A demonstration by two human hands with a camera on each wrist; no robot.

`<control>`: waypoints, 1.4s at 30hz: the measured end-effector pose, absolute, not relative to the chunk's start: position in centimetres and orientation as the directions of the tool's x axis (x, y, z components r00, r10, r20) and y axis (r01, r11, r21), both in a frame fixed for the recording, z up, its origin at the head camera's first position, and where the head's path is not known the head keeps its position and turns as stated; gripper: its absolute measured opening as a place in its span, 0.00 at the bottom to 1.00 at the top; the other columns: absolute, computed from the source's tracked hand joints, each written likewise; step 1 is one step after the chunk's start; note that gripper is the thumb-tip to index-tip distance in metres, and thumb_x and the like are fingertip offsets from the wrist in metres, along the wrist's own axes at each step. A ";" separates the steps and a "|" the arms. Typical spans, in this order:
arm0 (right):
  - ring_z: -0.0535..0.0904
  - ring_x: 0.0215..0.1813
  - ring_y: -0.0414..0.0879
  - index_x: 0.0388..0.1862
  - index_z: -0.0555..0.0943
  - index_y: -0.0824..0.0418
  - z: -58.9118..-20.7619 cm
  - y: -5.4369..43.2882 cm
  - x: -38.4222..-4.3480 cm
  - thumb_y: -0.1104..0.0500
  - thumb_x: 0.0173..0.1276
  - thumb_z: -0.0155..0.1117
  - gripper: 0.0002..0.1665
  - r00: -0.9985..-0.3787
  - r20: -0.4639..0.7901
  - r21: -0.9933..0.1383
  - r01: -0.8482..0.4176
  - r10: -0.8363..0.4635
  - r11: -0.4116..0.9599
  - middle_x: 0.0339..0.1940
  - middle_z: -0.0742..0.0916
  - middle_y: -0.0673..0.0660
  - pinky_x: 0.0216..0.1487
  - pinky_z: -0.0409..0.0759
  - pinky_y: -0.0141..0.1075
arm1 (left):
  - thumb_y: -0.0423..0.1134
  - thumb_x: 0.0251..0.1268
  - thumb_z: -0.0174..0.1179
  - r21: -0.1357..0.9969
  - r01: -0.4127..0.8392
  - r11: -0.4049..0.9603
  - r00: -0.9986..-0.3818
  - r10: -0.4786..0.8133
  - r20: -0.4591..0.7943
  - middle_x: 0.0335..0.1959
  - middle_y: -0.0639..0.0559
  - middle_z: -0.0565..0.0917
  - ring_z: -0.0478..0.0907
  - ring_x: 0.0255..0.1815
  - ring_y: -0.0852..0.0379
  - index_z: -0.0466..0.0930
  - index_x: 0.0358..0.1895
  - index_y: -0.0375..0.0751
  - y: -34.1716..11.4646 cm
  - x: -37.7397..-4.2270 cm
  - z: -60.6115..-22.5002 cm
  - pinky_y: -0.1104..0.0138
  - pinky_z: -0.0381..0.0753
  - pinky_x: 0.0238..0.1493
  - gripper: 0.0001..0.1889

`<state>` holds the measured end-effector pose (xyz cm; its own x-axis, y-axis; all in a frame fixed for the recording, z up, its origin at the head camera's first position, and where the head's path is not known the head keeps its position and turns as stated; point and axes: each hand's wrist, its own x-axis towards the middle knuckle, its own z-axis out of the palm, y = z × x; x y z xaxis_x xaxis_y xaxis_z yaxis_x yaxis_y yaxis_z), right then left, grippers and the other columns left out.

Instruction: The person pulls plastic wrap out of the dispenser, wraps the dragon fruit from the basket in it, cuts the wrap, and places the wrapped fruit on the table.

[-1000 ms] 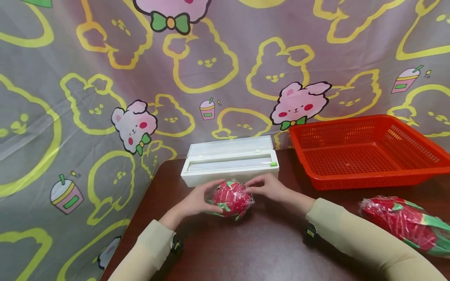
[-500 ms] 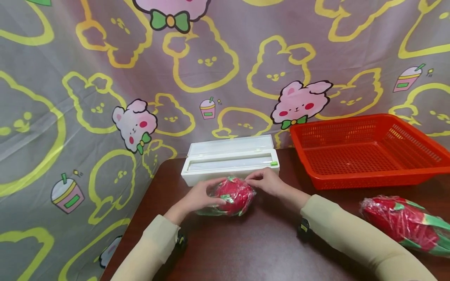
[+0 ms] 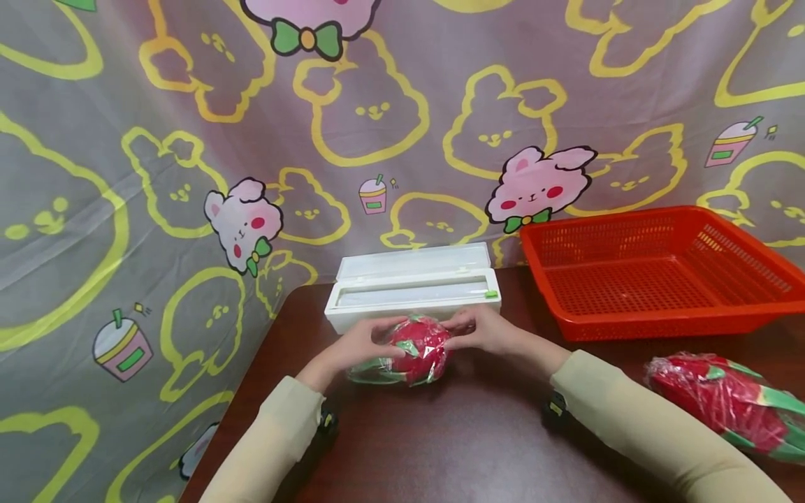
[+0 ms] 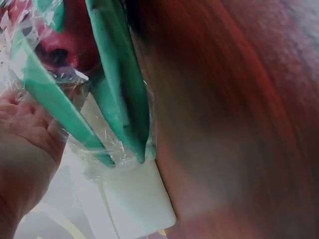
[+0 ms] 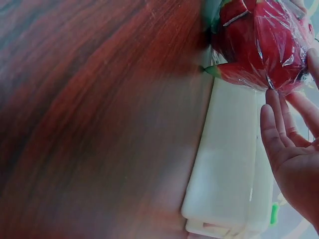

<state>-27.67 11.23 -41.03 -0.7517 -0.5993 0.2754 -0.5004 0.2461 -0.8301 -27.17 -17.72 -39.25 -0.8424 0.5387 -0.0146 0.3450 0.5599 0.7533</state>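
Note:
A red dragon fruit (image 3: 423, 360) with green leaf tips, covered in clear plastic film, is between my two hands on the dark table, in front of a white cling film box. My left hand (image 3: 355, 347) holds it from the left, thumb in front and fingers behind. From the right, my right hand (image 3: 490, 334) grips the other end with thumb and fingertips. In the left wrist view the long green leaves (image 4: 117, 74) show under loose film. The right wrist view shows fingertips touching the wrapped red end (image 5: 264, 45); part of that hand is cut off.
The white cling film box (image 3: 411, 314) stands open against the patterned cloth, with a green slider at its right. A red plastic basket (image 3: 660, 327) stands at the back right. Another film-wrapped dragon fruit (image 3: 723, 405) lies in front of it.
The dragon fruit has turned, and its green leaf end now reaches out to the left. My right hand has gone from pinching at the film to a wider grip on the fruit.

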 end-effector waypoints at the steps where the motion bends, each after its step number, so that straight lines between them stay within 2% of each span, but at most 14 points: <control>1: 0.82 0.39 0.45 0.51 0.84 0.67 -41.0 11.2 -27.6 0.60 0.57 0.76 0.23 -0.750 0.280 -0.824 -0.508 -0.599 0.252 0.38 0.87 0.55 0.43 0.82 0.37 | 0.50 0.56 0.71 0.754 0.341 0.562 -0.844 0.536 -0.018 0.59 0.53 0.79 0.74 0.59 0.52 0.72 0.68 0.50 -17.7 -27.2 -39.3 0.58 0.77 0.54 0.35; 4: 0.81 0.41 0.44 0.54 0.84 0.63 -40.7 11.3 -27.3 0.55 0.61 0.73 0.24 -0.749 0.262 -0.779 -0.536 -0.609 0.324 0.41 0.87 0.52 0.44 0.81 0.36 | 0.50 0.57 0.70 0.751 0.336 0.569 -0.847 0.530 -0.023 0.58 0.53 0.79 0.74 0.58 0.52 0.72 0.68 0.51 -17.7 -27.2 -39.3 0.59 0.78 0.52 0.34; 7: 0.80 0.49 0.43 0.61 0.80 0.58 -40.2 11.4 -26.9 0.49 0.63 0.71 0.29 -0.738 0.234 -0.726 -0.566 -0.633 0.391 0.49 0.86 0.51 0.50 0.79 0.39 | 0.52 0.58 0.69 0.747 0.330 0.578 -0.850 0.525 -0.030 0.58 0.52 0.79 0.74 0.59 0.52 0.72 0.68 0.51 -17.6 -27.3 -39.3 0.59 0.78 0.53 0.33; 10: 0.78 0.57 0.44 0.67 0.74 0.54 -40.0 11.5 -26.7 0.46 0.61 0.71 0.36 -0.719 0.213 -0.722 -0.572 -0.661 0.389 0.58 0.82 0.50 0.56 0.77 0.41 | 0.53 0.59 0.68 0.745 0.318 0.587 -0.855 0.517 -0.043 0.59 0.52 0.79 0.74 0.59 0.52 0.72 0.68 0.52 -17.5 -27.4 -39.2 0.57 0.77 0.54 0.33; 12: 0.77 0.59 0.45 0.69 0.73 0.55 -40.0 11.5 -26.6 0.47 0.60 0.73 0.39 -0.708 0.218 -0.735 -0.572 -0.672 0.364 0.61 0.81 0.51 0.57 0.76 0.42 | 0.53 0.59 0.68 0.749 0.315 0.582 -0.854 0.518 -0.044 0.58 0.52 0.80 0.75 0.59 0.52 0.72 0.68 0.51 -17.5 -27.5 -39.2 0.56 0.77 0.55 0.33; 19: 0.81 0.54 0.43 0.62 0.79 0.56 -39.6 11.8 -26.5 0.46 0.54 0.76 0.36 -0.736 0.193 -0.758 -0.532 -0.649 0.378 0.52 0.86 0.51 0.55 0.78 0.41 | 0.51 0.63 0.65 0.777 0.320 0.541 -0.823 0.566 -0.055 0.56 0.48 0.81 0.78 0.54 0.52 0.75 0.66 0.45 -17.0 -27.6 -39.3 0.59 0.78 0.52 0.29; 24: 0.80 0.47 0.42 0.57 0.82 0.58 -39.6 12.1 -26.9 0.48 0.56 0.75 0.31 -0.733 0.188 -0.773 -0.521 -0.653 0.363 0.46 0.88 0.50 0.49 0.79 0.38 | 0.54 0.65 0.61 0.784 0.279 0.554 -0.820 0.562 -0.106 0.55 0.48 0.82 0.78 0.51 0.54 0.76 0.65 0.46 -16.9 -27.9 -39.6 0.59 0.77 0.51 0.27; 29: 0.79 0.43 0.43 0.56 0.83 0.61 -39.9 12.2 -27.2 0.51 0.59 0.74 0.27 -0.741 0.160 -0.814 -0.473 -0.652 0.337 0.44 0.88 0.51 0.43 0.78 0.34 | 0.54 0.67 0.60 0.783 0.264 0.563 -0.817 0.562 -0.128 0.58 0.48 0.80 0.77 0.55 0.52 0.75 0.66 0.47 -16.9 -27.9 -39.4 0.58 0.75 0.55 0.27; 32: 0.80 0.43 0.43 0.55 0.83 0.61 -40.1 12.2 -27.3 0.53 0.60 0.74 0.26 -0.741 0.165 -0.831 -0.460 -0.651 0.313 0.44 0.89 0.51 0.45 0.79 0.35 | 0.49 0.66 0.63 0.802 0.294 0.520 -0.815 0.575 -0.075 0.63 0.48 0.76 0.73 0.62 0.49 0.72 0.68 0.45 -17.4 -27.5 -39.0 0.56 0.73 0.59 0.29; 36: 0.81 0.43 0.44 0.55 0.83 0.61 -40.2 12.1 -27.3 0.53 0.61 0.73 0.25 -0.745 0.167 -0.838 -0.452 -0.646 0.305 0.42 0.89 0.50 0.47 0.79 0.36 | 0.43 0.60 0.69 0.786 0.407 0.465 -0.805 0.590 0.067 0.67 0.46 0.72 0.70 0.65 0.46 0.67 0.70 0.41 -18.6 -26.1 -38.5 0.54 0.71 0.61 0.35; 39: 0.81 0.42 0.44 0.54 0.84 0.61 -40.3 12.1 -27.3 0.53 0.62 0.72 0.23 -0.756 0.157 -0.839 -0.442 -0.635 0.318 0.42 0.89 0.50 0.46 0.79 0.36 | 0.45 0.56 0.71 0.715 0.496 0.493 -0.794 0.591 0.143 0.69 0.47 0.70 0.68 0.67 0.48 0.65 0.72 0.42 -19.3 -24.8 -38.7 0.54 0.70 0.62 0.40; 42: 0.80 0.41 0.45 0.53 0.85 0.61 -40.3 12.3 -27.3 0.53 0.62 0.72 0.22 -0.769 0.147 -0.841 -0.428 -0.622 0.331 0.42 0.89 0.51 0.43 0.79 0.36 | 0.53 0.54 0.72 0.619 0.541 0.569 -0.797 0.582 0.161 0.70 0.51 0.69 0.67 0.67 0.52 0.63 0.73 0.47 -19.6 -23.9 -39.2 0.54 0.70 0.62 0.44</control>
<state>-27.34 12.29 -40.29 -0.7695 -0.6215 0.1470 -0.4279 0.3308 -0.8411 -23.85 -19.59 -39.18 -0.7968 0.5822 0.1615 0.5413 0.5692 0.6189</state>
